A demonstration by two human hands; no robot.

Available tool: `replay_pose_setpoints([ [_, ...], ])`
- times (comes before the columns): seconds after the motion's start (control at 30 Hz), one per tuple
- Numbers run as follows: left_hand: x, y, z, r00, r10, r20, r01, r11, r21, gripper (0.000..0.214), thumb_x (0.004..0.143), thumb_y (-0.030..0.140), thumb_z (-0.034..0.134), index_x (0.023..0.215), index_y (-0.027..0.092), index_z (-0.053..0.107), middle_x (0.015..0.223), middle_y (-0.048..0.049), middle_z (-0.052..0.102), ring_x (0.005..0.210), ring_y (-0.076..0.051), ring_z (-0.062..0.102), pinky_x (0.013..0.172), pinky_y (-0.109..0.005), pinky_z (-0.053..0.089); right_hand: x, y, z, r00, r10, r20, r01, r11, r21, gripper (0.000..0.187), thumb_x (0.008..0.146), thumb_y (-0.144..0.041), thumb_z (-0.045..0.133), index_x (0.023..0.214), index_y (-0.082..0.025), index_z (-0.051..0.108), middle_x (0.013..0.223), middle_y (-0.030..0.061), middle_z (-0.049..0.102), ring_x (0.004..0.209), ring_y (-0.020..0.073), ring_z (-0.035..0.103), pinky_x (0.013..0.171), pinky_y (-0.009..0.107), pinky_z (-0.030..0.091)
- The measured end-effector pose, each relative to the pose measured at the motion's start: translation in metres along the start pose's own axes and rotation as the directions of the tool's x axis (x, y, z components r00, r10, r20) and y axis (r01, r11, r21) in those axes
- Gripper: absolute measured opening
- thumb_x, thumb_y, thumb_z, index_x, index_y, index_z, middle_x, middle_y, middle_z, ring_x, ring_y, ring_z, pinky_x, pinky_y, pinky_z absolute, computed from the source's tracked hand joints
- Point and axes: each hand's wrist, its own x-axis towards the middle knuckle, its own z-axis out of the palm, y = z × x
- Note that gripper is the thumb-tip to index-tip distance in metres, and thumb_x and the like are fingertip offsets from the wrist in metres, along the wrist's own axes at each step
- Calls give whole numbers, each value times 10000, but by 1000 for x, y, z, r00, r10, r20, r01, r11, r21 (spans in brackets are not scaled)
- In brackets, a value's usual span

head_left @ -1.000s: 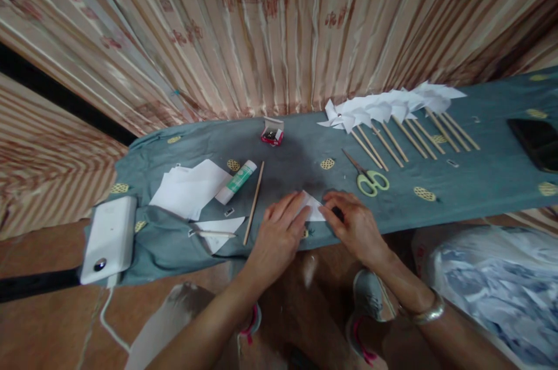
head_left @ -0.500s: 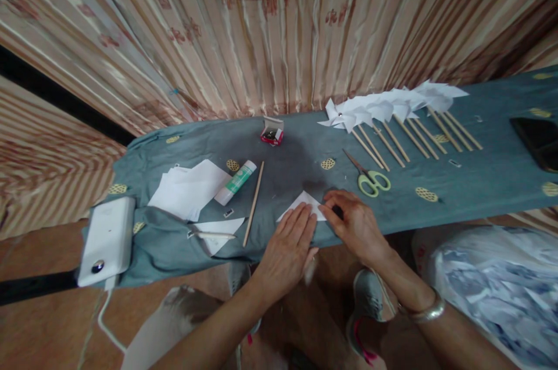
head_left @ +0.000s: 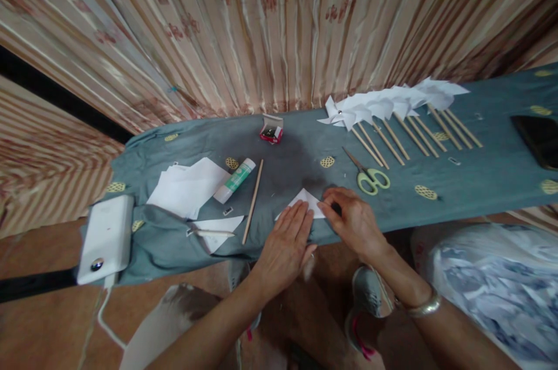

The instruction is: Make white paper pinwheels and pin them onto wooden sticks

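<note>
A folded white paper triangle lies near the front edge of the blue-grey cloth. My left hand rests flat on its near side, fingers stretched out together. My right hand is curled at the paper's right corner, fingertips pinching or pressing its edge. A wooden stick lies just left of my hands.
Green-handled scissors, a glue stick, a stack of white paper, a red box of pins, a row of paper pinwheels on sticks, a white device, a dark phone and a plastic bag.
My left hand has slid back toward me off the paper, uncovering more of the white triangle. My right hand has stayed at the right corner.
</note>
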Motion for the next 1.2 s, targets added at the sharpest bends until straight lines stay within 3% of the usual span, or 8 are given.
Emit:
replay_pose_setpoints([
  [0.33,-1,1,1,1000,-9,14,9,1000,-4,604,900,294,527,1407,38,321,1466,-248,401,1409,-305,311,1127,-493,348,-1,-3,0,999,-25,-23,24,999,-38,156,896,-299,532,763,-225,565,881,92,668,841,246,612,764,365,478],
  [0.57,-1,1,2,1000,0,11,-1,999,43,614,894,326,533,1392,20,346,1464,-260,396,1403,-310,323,1124,-494,351,-7,-9,-3,999,-33,-29,33,999,-25,146,874,-365,564,871,-219,577,969,109,666,930,273,612,827,404,483],
  [1.2,-2,-1,3,1000,13,22,-14,999,52,585,910,352,496,1394,50,365,1475,-244,388,1400,-309,330,1124,-509,335,-14,-7,5,997,-20,-69,19,1000,-14,168,817,-264,601,971,-208,561,1072,125,637,1018,295,588,927,472,450],
])
